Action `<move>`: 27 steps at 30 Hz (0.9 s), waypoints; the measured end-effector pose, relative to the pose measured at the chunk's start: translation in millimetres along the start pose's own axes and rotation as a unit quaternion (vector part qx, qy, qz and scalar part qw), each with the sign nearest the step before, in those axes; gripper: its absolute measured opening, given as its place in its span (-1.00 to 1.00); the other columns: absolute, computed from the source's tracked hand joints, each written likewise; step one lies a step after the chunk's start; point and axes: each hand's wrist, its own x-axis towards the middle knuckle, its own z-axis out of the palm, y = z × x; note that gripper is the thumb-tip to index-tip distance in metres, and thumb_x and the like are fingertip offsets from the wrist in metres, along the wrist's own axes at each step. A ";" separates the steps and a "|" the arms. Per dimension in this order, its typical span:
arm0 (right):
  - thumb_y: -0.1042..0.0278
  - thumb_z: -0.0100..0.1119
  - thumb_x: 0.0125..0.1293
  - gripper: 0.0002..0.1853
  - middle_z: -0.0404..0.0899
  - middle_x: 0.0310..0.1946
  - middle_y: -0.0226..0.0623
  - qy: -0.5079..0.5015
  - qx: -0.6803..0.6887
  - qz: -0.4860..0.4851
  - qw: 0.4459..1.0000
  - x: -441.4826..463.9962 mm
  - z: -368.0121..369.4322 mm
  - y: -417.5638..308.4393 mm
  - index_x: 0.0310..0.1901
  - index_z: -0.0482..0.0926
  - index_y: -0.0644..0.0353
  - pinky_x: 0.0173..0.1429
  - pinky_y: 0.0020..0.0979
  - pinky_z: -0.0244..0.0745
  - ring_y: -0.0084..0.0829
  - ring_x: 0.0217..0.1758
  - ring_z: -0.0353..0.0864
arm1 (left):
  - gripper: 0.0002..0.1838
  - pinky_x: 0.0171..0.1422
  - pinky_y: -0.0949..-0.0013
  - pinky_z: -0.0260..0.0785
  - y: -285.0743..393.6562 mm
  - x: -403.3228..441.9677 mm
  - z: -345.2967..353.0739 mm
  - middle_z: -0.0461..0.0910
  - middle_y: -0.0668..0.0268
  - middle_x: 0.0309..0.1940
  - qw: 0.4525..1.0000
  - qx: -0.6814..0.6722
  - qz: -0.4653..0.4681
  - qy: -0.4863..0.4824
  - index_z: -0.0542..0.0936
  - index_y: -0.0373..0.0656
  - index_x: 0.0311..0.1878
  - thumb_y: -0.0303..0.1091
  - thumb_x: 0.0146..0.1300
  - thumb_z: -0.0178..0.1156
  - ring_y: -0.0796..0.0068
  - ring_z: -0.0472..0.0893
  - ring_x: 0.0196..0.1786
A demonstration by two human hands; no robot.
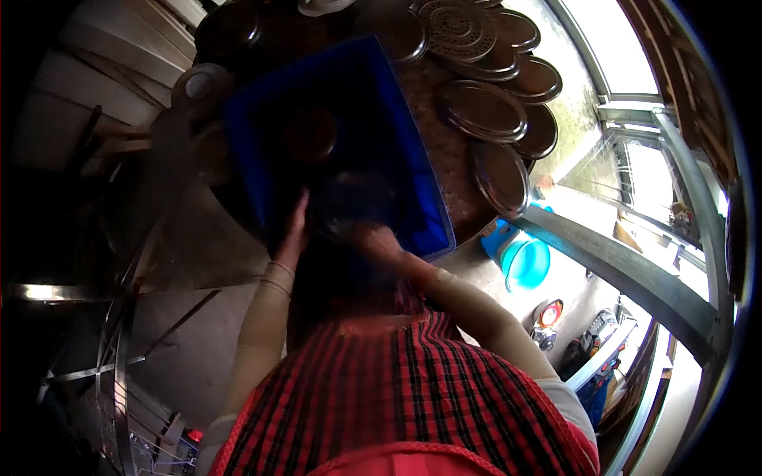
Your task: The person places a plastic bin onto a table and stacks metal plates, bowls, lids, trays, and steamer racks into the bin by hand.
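Note:
A deep blue bin (426,159) stands on a round brown table, its inside very dark. Within it lies a round brownish object (313,133), and nearer me a dim, shiny, rounded thing (349,202) that I cannot make out well. My left hand (297,226) is at the left side of that shiny thing, thumb raised, the other fingers lost in shadow. At its near right side is my right hand (379,242), bent inward, its fingers blurred and dark. Whether either hand grips the thing cannot be seen.
Several round metal lids (482,109) overlap along the table's right side, with a perforated disc (456,30) at the back. A pale round object (202,82) is left of the bin. On the floor at the right stands a light-blue bucket (525,265) behind a metal bar (619,274).

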 end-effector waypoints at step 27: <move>0.09 0.30 0.03 -0.48 0.58 -0.20 -0.06 0.459 0.205 0.540 0.675 -124.5 -180.4 341.8 -0.09 0.50 0.35 -0.10 -0.40 0.48 -0.28 -0.21 0.60 | -0.50 0.18 0.29 0.24 -83.0 34.0 -192.1 0.32 0.15 0.20 0.846 0.512 0.095 0.119 0.25 -0.16 0.30 -0.24 0.33 0.02 0.28 0.36 0.15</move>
